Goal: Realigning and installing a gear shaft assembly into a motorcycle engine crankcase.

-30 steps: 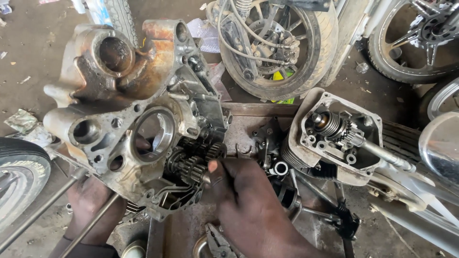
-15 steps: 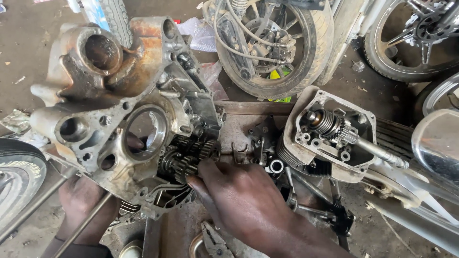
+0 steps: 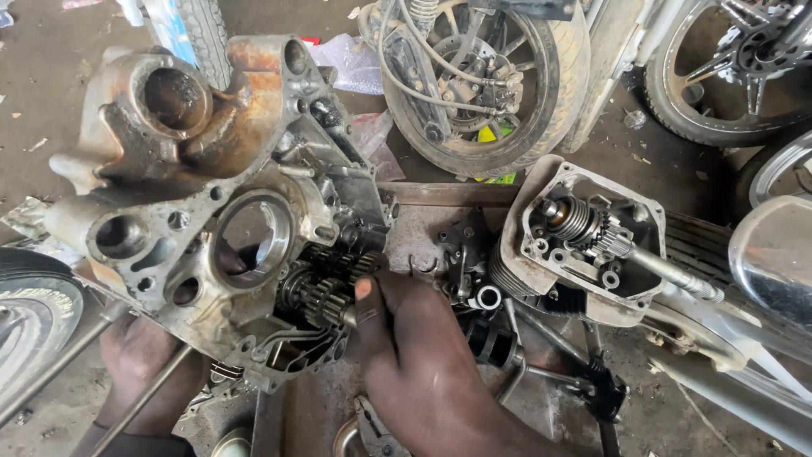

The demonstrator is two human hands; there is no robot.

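A large grimy metal engine case half (image 3: 211,203) stands tilted on a steel bench, its open side facing me. Dark oily gears (image 3: 326,283) sit in its lower right cavity. My right hand (image 3: 414,355) reaches in from the lower right, its thumb and fingers pressed on the gear cluster. My left hand (image 3: 148,368) is under the case's lower left edge and holds it from beneath, mostly hidden by the casting. A second smaller engine cover (image 3: 584,233) with a gear shaft lies to the right.
Loose black parts and a bearing ring (image 3: 489,296) lie between the two cases. A motorcycle wheel (image 3: 482,85) stands behind, another wheel (image 3: 736,76) at far right, a tyre (image 3: 34,322) at left. Pliers (image 3: 372,427) lie near the front edge.
The view and the case shifted slightly right and down in the frame. My right hand has slid further in toward the gears, and my left hand stays under the case.
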